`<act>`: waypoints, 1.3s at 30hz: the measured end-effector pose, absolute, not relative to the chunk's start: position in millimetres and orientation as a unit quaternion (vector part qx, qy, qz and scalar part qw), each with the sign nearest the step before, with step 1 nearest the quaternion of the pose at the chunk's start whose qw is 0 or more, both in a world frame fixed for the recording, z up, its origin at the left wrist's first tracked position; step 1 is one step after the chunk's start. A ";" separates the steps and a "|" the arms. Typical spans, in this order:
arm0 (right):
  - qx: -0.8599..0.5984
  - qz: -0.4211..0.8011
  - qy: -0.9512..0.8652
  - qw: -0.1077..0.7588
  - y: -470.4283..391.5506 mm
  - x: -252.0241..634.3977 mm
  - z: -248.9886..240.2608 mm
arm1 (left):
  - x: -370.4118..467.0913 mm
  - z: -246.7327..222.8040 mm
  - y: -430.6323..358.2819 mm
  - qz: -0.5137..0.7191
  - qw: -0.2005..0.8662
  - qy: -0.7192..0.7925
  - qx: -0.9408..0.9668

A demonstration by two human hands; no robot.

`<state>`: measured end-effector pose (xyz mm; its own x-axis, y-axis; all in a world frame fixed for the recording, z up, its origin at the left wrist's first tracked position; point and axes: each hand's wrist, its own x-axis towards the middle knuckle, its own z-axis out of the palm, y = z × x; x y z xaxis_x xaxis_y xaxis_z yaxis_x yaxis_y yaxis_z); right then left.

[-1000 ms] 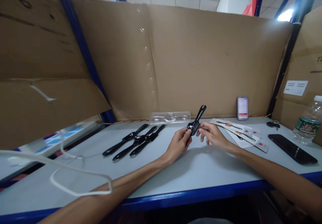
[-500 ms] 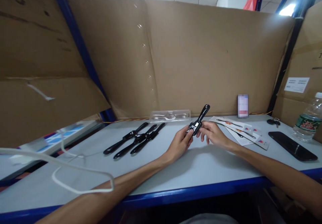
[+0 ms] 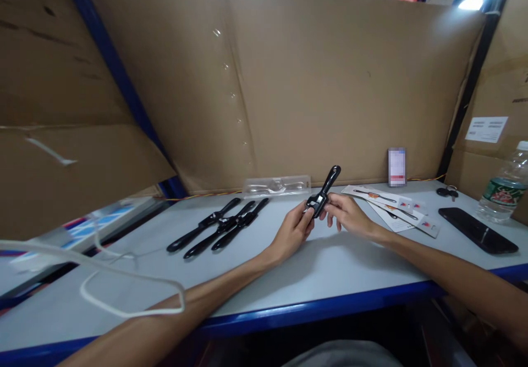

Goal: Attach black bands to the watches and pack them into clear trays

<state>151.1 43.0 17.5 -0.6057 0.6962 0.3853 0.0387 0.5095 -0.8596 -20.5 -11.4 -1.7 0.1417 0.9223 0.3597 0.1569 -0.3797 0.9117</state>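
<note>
A black spokeshave [image 3: 330, 182] with a bright metal blade is held above the table, one handle slanting up and to the right. My left hand [image 3: 293, 227] is closed around its lower end, thumb over the front near the blade; the other handle is hidden in that grip. On the right side of the tool's body, my right hand [image 3: 346, 214] pinches with thumb and forefinger, the other fingers loosely curled below. Three more black spokeshaves [image 3: 225, 225] lie side by side on the table, left of my hands.
Behind them a clear plastic blister tray [image 3: 277, 186] leans near the cardboard wall [image 3: 305, 81]. Printed cards [image 3: 391, 204] lie at right, with a propped phone [image 3: 397, 167], keys [image 3: 447, 192], a dark phone [image 3: 478, 231] and a water bottle [image 3: 505, 185]. A white cable [image 3: 132, 315] loops at left.
The view has shifted slightly, and the held spokeshave has tilted a little in my hands. Both hands stay on it; the things on the table have not moved.
</note>
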 end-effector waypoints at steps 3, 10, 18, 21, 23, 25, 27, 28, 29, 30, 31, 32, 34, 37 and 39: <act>-0.221 0.461 -0.770 0.380 42.1 151.7 20.3 | -20.7 -1.6 -12.1 0.507 0.352 0.417 0.667; -0.286 0.421 -0.756 0.413 40.9 148.6 15.4 | -19.3 -3.6 -15.6 0.452 0.270 0.423 0.738; -0.289 0.418 -0.743 0.436 31.7 148.9 20.2 | -16.5 2.6 -20.7 0.436 0.236 0.434 0.752; -0.271 0.418 -0.750 0.435 31.6 148.8 21.3 | -16.8 2.3 -20.8 0.435 0.236 0.432 0.754; -0.267 0.413 -0.754 0.436 32.2 148.6 21.5 | -17.0 1.4 -20.1 0.437 0.240 0.431 0.752; -0.264 0.411 -0.756 0.436 33.1 148.4 21.4 | -17.0 0.9 -19.4 0.439 0.246 0.429 0.751; -0.265 0.410 -0.757 0.435 34.2 148.5 20.9 | -16.7 1.1 -19.1 0.440 0.255 0.426 0.748; -0.266 0.409 -0.757 0.434 34.8 148.6 20.5 | -16.5 1.4 -19.1 0.440 0.261 0.425 0.747; -0.269 0.408 -0.757 0.433 35.4 148.7 20.2 | -16.2 1.6 -19.1 0.440 0.265 0.425 0.745; -0.271 0.410 -0.757 0.432 36.0 148.8 19.9 | -15.9 1.7 -19.1 0.441 0.270 0.425 0.743; -0.271 0.413 -0.756 0.431 36.5 148.9 19.7 | -15.7 1.7 -19.2 0.441 0.276 0.425 0.741; -0.270 0.417 -0.755 0.429 36.9 148.9 19.4 | -15.4 1.6 -19.1 0.442 0.284 0.424 0.737; -0.268 0.426 -0.752 0.425 37.3 148.8 18.8 | -15.1 0.8 -18.9 0.446 0.305 0.423 0.728; -0.271 0.434 -0.748 0.422 37.7 147.8 16.5 | -14.9 -0.6 -17.9 0.449 0.331 0.420 0.716; -0.277 0.437 -0.745 0.421 38.6 146.4 14.2 | -14.7 -1.2 -17.0 0.450 0.346 0.411 0.713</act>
